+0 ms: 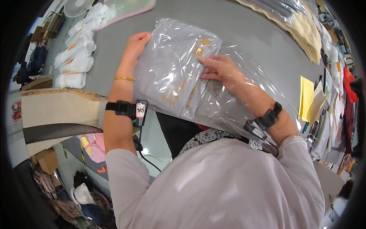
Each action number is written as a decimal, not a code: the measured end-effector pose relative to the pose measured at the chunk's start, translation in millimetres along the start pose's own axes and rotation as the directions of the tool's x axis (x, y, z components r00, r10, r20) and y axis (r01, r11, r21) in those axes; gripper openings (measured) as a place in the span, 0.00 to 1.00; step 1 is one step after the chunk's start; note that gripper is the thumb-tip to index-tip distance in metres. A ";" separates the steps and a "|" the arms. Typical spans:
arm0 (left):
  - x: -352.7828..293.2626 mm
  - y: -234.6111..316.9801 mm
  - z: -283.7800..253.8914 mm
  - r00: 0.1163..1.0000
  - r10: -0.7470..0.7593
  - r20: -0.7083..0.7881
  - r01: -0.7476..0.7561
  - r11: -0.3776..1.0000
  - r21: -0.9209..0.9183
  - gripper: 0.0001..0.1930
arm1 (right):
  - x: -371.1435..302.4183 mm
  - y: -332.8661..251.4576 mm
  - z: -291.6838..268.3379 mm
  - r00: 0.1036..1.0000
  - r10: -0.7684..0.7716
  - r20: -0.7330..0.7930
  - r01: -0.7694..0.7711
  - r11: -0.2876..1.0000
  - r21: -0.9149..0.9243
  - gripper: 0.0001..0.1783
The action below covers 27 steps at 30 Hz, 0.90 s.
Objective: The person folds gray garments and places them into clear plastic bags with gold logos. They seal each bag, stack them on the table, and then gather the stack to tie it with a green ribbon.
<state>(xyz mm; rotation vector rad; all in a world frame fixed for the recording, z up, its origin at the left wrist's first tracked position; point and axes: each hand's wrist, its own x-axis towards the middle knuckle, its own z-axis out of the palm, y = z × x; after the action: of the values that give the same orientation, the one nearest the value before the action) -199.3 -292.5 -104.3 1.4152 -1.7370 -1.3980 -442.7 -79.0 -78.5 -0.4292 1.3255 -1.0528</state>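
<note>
- Pinching the upper left edge of the gold-printed clear plastic bag (167, 61) between thumb and fingertips of the left hand (136, 45).
- Touching the bag's right side with bent fingers of the right hand (221, 70); cannot tell whether pinching.
- Resting the bag on the grey desk (263, 42), upper centre of the frame, with loose clear film (207, 103) to its right.
- Wearing a gold bangle (124, 78) on the left wrist.
- Lined up at upper left: white bundles (78, 63), near a fan (77, 5).
- Lying at upper right: cream fabric (307, 38).
</note>
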 end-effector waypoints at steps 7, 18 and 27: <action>-14.8 1.4 0.0 0.998 -0.026 0.049 0.036 0.977 -0.209 0.15 | 3.3 7.7 11.4 0.998 0.002 0.062 0.003 0.998 -0.070 0.30; -10.0 -6.8 10.0 0.979 0.201 -0.029 -0.198 0.977 0.080 0.20 | 15.2 13.5 -0.7 0.993 -0.118 0.028 0.121 0.952 -0.280 0.28; 4.0 10.7 8.1 0.974 0.223 0.032 -0.223 0.975 -0.010 0.34 | -13.4 -17.7 -14.2 0.993 -0.057 -0.103 -0.012 0.821 -0.571 0.43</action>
<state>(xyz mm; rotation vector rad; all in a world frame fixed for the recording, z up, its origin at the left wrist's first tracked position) -211.9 -293.6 -98.2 1.1577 -1.8468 -1.3099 -461.0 -72.8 -60.6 -0.8443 1.7460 -0.6828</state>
